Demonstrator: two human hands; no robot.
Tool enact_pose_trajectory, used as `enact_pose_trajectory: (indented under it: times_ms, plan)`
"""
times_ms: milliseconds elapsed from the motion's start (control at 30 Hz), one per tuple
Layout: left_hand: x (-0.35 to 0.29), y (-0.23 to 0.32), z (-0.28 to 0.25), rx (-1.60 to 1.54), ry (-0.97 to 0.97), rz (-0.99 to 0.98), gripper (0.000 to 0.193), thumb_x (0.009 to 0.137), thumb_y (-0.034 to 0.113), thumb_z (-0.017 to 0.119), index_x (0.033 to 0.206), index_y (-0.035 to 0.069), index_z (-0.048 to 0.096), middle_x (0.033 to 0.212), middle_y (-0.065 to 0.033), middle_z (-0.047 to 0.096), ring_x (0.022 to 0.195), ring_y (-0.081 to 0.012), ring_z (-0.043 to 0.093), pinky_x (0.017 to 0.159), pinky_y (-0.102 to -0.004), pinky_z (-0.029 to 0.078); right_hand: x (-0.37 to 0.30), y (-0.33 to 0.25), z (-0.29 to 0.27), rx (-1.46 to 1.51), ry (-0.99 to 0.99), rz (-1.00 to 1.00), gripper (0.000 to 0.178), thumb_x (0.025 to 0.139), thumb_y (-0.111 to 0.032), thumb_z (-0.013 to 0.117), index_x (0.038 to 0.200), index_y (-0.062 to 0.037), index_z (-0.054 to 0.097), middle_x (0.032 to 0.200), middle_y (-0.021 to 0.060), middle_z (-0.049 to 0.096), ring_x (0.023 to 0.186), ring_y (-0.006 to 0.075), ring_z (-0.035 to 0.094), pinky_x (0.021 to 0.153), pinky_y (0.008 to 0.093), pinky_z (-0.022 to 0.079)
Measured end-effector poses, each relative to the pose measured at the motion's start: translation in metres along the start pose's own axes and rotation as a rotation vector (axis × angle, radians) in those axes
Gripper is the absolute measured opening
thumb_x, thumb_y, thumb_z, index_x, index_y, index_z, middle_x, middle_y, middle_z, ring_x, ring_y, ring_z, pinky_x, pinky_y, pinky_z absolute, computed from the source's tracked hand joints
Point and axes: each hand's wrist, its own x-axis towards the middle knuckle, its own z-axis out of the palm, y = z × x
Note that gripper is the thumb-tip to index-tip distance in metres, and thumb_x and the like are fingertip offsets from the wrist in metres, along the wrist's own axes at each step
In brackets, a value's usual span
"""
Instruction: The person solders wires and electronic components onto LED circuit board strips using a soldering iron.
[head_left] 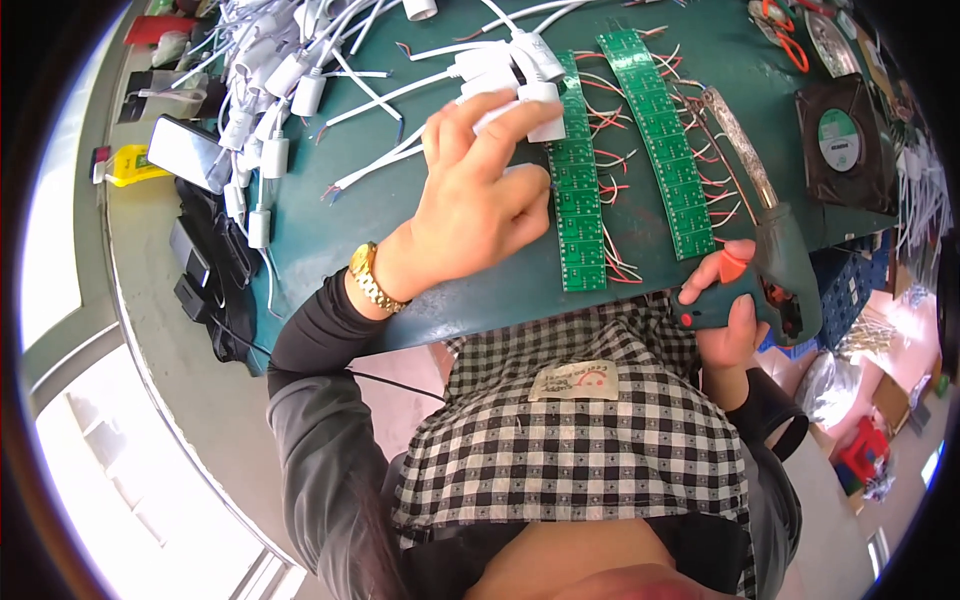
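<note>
My left hand [480, 195], a gold watch on its wrist, is closed with bent fingers at a small cluster of white cable connectors. Its fingertips press on a white connector [541, 105] beside the top of a green circuit board strip [578, 200]. A second green circuit board strip [660, 150] lies to the right, with red and white wires along its right edge. Near the table's front right edge my right hand [725, 310] is wrapped round a soldering gun [790, 270] with an orange trigger. Its metal tube [740, 150] points up and away, beside the second strip.
A tangled pile of white cables [265, 90] covers the far left of the green table [440, 310]. A phone [186, 152], a yellow tool [135, 166] and black devices [210, 260] lie at the left. At right stands a black fan [848, 145]; orange-handled scissors [790, 40] are behind it.
</note>
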Motion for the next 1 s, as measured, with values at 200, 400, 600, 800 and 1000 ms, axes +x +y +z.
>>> enact_pose_trajectory:
  times_ms: [200,400,600,800,1000]
  plan:
    - [0.002,-0.010,0.007,-0.104,0.070,-0.148,0.004,0.060,0.008,0.065,0.064,0.010,0.062,0.136,-0.0085,0.047,0.124,-0.0475,0.030,0.098,-0.0559,0.022,-0.007,-0.002,-0.002,-0.039,-0.102,0.015,0.052,0.090,-0.037,0.052,0.123,0.0011,0.038,0.084,0.0153,0.055,0.068,0.0194,0.056,0.063,0.0297,0.048]
    - [0.009,-0.044,0.034,-0.106,0.249,0.138,0.007,0.067,0.006,0.061,0.073,0.006,0.059,0.143,-0.0141,0.037,0.126,-0.0486,0.029,0.098,-0.0604,0.025,-0.019,-0.014,-0.003,-0.158,-0.286,0.221,0.061,0.086,-0.046,0.060,0.123,-0.0028,0.037,0.084,0.0134,0.054,0.073,0.0211,0.057,0.068,0.0332,0.048]
    - [0.017,0.001,-0.014,-0.147,-0.234,-0.293,0.007,0.068,0.006,0.060,0.072,0.005,0.054,0.149,-0.0173,0.029,0.131,-0.0513,0.023,0.099,-0.0663,0.021,-0.003,-0.029,0.002,-0.269,-0.478,0.246,0.045,0.084,-0.027,0.067,0.112,0.0050,0.054,0.085,0.0125,0.060,0.071,0.0190,0.060,0.062,0.0295,0.050]
    - [0.017,0.003,-0.013,-0.138,-0.281,-0.310,0.009,0.069,0.005,0.059,0.075,0.005,0.052,0.150,-0.0172,0.025,0.134,-0.0534,0.016,0.093,-0.0738,0.018,-0.035,-0.015,0.005,0.019,-0.187,0.427,0.044,0.087,-0.035,0.060,0.111,0.0007,0.051,0.099,0.0116,0.054,0.087,0.0183,0.054,0.078,0.0314,0.044]
    - [0.014,0.002,-0.014,-0.117,-0.278,-0.305,0.009,0.070,0.005,0.058,0.076,0.005,0.051,0.150,-0.0182,0.024,0.134,-0.0537,0.017,0.093,-0.0740,0.020,-0.024,-0.014,-0.017,-0.555,-0.532,0.297,0.040,0.086,-0.029,0.060,0.108,0.0018,0.051,0.096,0.0103,0.053,0.085,0.0176,0.051,0.076,0.0304,0.042]
